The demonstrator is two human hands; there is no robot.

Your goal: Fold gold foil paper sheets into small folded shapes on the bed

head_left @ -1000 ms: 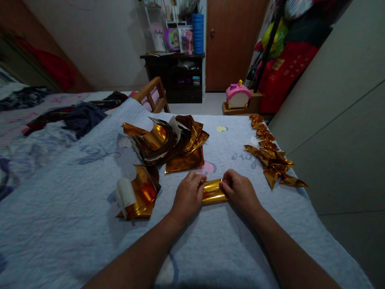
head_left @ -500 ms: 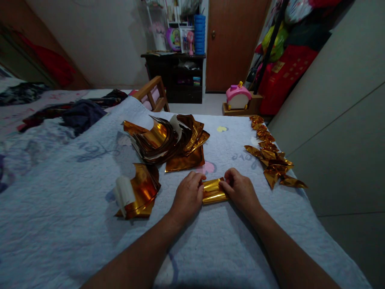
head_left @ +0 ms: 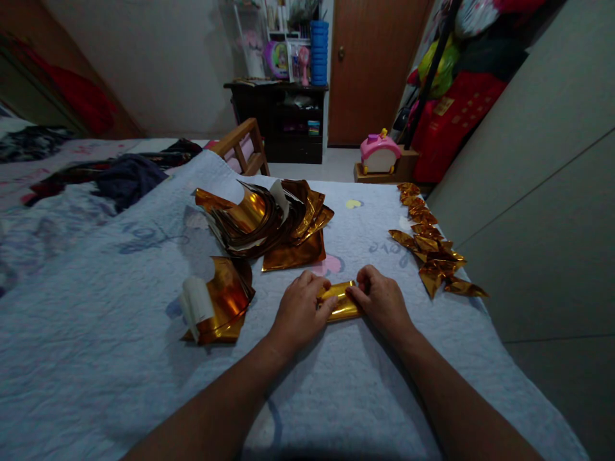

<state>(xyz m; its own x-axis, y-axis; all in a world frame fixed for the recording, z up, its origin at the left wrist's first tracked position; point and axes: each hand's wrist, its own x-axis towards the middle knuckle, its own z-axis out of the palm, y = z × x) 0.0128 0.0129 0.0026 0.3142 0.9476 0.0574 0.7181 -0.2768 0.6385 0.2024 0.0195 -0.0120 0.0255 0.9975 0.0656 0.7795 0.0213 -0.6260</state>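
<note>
Between my two hands a folded sheet of gold foil paper lies on the bed's light blue quilt. My left hand is closed on its left end, thumb resting across the top. At the right end, my right hand pinches the sheet with thumb and fingers. Beyond my hands is a fanned, curled stack of gold foil sheets. Left of my left hand sits a smaller curled bunch of gold sheets with a whitish underside showing.
Several folded gold foil pieces lie in a row along the bed's right edge. Dark clothes are heaped at the far left. Past the bed's far edge stand a wooden chair, a dark cabinet and a pink toy case.
My left thumb has moved right and onto the top of the folded gold sheet. My right hand keeps its pinch at the right end. The view has shifted slightly.
</note>
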